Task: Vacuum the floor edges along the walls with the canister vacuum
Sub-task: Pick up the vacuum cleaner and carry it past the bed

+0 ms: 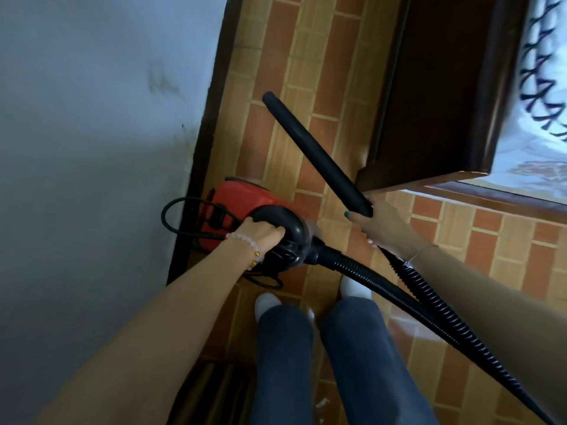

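**Inspector:** Nearest the camera?
**Assistant:** Two legs in dark blue trousers (285, 363) and white socks (356, 288), standing on the brick-pattern floor (491, 234).

**Inspector:** The left hand?
**Assistant:** The left hand (265, 234) lies on top of the canister vacuum (242, 196). Its fingers are curled down over the black domed end and grip it. There is a bead bracelet (245, 240) on the wrist.

**Inspector:** Where is the canister?
**Assistant:** At the floor's left edge, with its red body just beside the dark skirting board (199, 167) under the grey-blue wall (92, 118). I cannot tell whether it rests on the floor or hangs from the hand. A black cord (163, 216) loops from it across the skirting.

**Inspector:** The hose?
**Assistant:** The ribbed black hose (368, 276) leaves the domed end toward the lower right corner. Another run of it reaches the right hand.

**Inspector:** The right hand?
**Assistant:** The right hand (380, 228) is closed round the near end of the black wand (316, 151), with the fingers wrapped beneath and the thumb on top.

**Inspector:** And the wand?
**Assistant:** It slants away and leftward over the middle of the floor. Its tip (269, 98) is near the skirting but apart from it. I cannot tell whether it touches the floor.

**Inspector:** Beyond that?
**Assistant:** Dark wooden furniture (435, 87) stands on the right, its near corner just beside the right hand. A patterned white cloth (540, 87) lies on it.
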The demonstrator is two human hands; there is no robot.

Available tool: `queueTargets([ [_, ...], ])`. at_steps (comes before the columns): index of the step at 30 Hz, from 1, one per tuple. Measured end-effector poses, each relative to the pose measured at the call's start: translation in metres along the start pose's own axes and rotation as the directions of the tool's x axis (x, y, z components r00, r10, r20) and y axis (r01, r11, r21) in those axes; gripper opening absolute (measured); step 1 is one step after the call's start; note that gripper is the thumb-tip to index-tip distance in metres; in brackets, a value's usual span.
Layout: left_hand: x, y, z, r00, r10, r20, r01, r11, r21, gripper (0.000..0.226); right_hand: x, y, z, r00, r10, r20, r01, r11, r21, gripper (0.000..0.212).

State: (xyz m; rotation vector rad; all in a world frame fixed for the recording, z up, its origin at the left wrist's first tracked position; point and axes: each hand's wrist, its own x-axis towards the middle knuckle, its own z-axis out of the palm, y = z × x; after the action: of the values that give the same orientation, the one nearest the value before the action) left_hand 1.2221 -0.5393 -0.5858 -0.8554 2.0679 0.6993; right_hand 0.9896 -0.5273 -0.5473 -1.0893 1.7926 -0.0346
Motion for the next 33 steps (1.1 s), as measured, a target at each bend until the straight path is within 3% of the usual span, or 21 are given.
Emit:
queueTargets([
  [10,-0.153,0.115,-0.085,0.993,0.043,-0.109,-0.047,0.998,-0.034,0.050,-0.154,-0.024,-0.091,0.999,0.014,-0.045,-0.022,0.984,-0.177,0.037],
  [15,-0.241,0.170,-0.123,0.969,0.063,-0.241,-0.066,0.998,-0.006,0.044,-0.256,-0.035,-0.129,0.994,0.000,-0.107,-0.030,0.961,-0.277,0.034],
  [26,-0.339,0.264,-0.203,0.874,0.251,-0.416,-0.136,0.948,0.286,0.043,-0.419,-0.010,-0.179,0.944,0.109,-0.311,-0.155,0.979,-0.130,0.048],
  [33,-0.335,0.330,-0.231,0.834,0.375,-0.406,-0.186,0.882,0.434,0.041,-0.467,0.045,-0.204,0.882,0.185,-0.434,-0.193,0.981,0.027,0.045],
])
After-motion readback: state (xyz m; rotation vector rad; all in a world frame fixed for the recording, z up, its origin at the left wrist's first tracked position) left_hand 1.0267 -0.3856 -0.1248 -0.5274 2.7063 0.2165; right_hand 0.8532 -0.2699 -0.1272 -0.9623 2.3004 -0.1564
